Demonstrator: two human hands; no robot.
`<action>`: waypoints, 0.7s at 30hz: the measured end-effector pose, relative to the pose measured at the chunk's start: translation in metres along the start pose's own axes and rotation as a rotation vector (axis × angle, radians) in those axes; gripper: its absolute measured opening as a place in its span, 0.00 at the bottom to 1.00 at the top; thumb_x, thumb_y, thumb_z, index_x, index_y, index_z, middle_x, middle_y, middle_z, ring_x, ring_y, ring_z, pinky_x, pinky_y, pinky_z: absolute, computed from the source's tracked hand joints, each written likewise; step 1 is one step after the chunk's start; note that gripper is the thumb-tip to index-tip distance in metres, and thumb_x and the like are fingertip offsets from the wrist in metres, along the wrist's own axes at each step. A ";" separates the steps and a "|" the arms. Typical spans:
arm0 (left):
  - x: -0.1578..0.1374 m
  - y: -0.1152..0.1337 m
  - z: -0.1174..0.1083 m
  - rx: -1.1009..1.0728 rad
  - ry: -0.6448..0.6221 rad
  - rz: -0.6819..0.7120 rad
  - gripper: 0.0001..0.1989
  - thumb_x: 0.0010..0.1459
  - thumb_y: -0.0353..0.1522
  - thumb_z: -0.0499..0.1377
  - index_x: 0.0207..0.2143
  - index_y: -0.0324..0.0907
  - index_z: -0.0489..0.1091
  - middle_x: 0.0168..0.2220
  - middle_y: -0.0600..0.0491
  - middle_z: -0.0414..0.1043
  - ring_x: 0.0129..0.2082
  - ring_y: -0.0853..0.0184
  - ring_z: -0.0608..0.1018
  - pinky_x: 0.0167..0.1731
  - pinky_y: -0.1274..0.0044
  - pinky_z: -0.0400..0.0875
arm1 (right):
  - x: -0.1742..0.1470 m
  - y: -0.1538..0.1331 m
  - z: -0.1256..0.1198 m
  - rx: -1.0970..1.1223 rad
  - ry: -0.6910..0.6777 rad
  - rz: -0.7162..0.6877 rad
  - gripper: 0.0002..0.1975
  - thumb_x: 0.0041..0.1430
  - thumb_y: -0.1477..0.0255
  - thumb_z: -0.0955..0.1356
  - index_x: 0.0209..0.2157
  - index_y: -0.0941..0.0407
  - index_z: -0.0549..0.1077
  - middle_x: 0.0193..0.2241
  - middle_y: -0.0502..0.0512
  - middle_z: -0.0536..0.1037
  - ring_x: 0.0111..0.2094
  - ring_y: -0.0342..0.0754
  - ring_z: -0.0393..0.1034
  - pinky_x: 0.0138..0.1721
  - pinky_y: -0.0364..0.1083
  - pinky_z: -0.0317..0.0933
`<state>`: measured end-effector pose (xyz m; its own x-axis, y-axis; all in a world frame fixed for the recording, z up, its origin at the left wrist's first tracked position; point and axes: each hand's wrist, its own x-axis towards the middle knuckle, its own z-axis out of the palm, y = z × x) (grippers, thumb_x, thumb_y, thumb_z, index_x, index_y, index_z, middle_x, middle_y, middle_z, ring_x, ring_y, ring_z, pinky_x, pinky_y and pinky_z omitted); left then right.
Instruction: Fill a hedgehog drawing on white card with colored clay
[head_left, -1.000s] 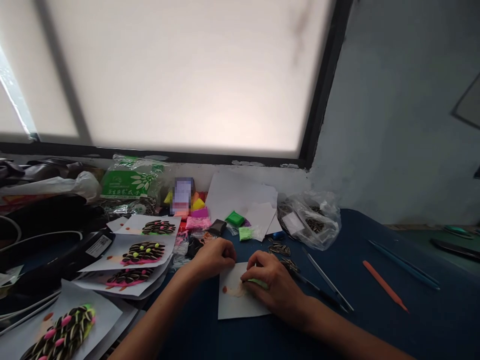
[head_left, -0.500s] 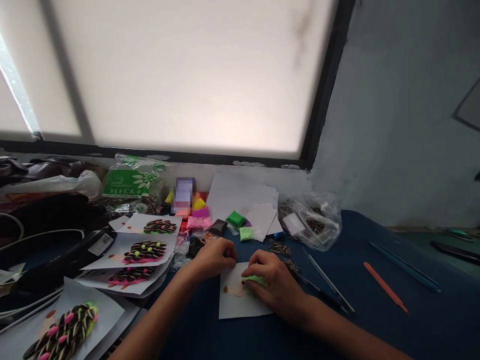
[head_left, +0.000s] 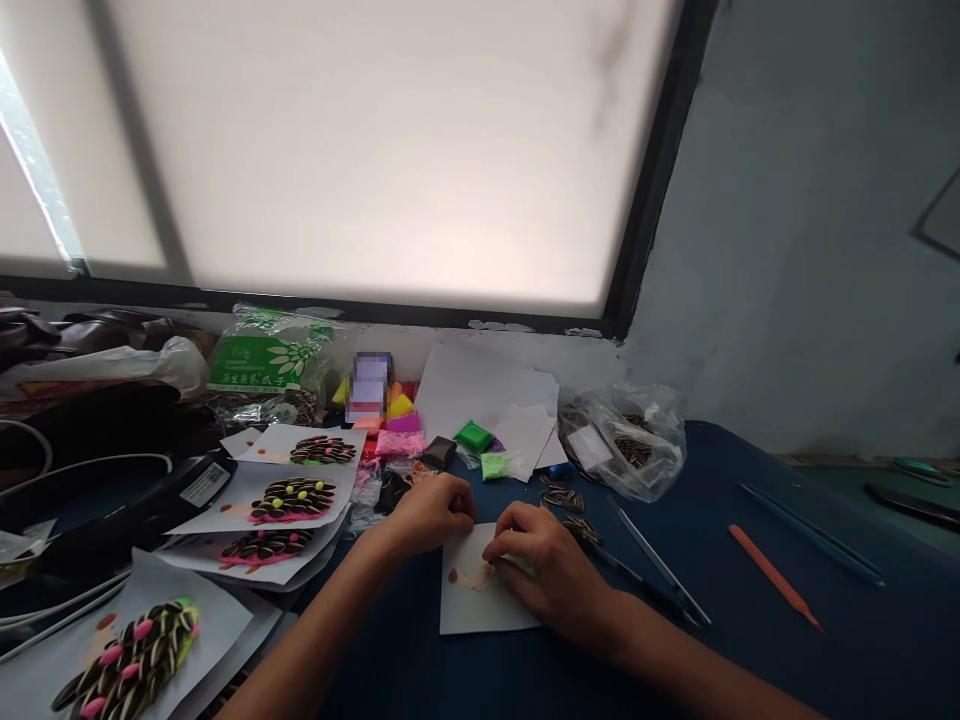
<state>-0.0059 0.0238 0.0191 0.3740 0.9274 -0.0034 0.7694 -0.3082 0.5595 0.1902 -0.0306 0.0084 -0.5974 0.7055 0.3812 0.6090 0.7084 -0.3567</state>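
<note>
A small white card lies on the blue table, bearing a flat peach-coloured clay shape with a brown dot. My right hand is over the card's right part, thumb and fingertips pinched together low above the clay. It covers most of a light green clay patch; anything within the pinch is too small or hidden to name. At the card's upper left corner is my left hand, fingers curled in, and whatever they hold is hidden. Loose sunflower seeds lie just beyond my right hand.
Finished-looking seed-and-clay cards are stacked at left. Behind are coloured clay packets, white paper, and a plastic bag of seeds. Pens, an orange clay tool and blue tweezers-like sticks lie right.
My right hand has shifted slightly over the card and now hides more of the green clay. A dark speck by its fingertips no longer shows clearly. My left hand stays put.
</note>
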 end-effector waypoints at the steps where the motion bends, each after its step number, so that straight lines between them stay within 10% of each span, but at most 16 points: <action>1: 0.000 0.000 0.000 0.000 -0.001 0.001 0.08 0.46 0.27 0.59 0.30 0.41 0.77 0.30 0.54 0.76 0.32 0.65 0.76 0.28 0.79 0.64 | 0.000 0.000 0.000 -0.005 -0.002 0.005 0.10 0.55 0.84 0.70 0.35 0.55 0.79 0.37 0.54 0.74 0.38 0.48 0.69 0.41 0.47 0.60; 21: 0.002 -0.002 0.001 0.008 -0.001 0.019 0.08 0.45 0.28 0.59 0.30 0.41 0.77 0.30 0.53 0.76 0.31 0.64 0.76 0.28 0.79 0.64 | 0.006 -0.015 -0.014 -0.136 -0.153 0.022 0.09 0.61 0.80 0.68 0.36 0.56 0.81 0.38 0.56 0.74 0.38 0.49 0.66 0.42 0.49 0.59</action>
<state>-0.0064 0.0257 0.0177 0.3895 0.9210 0.0064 0.7663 -0.3280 0.5524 0.1852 -0.0375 0.0277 -0.6491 0.7229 0.2367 0.6816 0.6909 -0.2410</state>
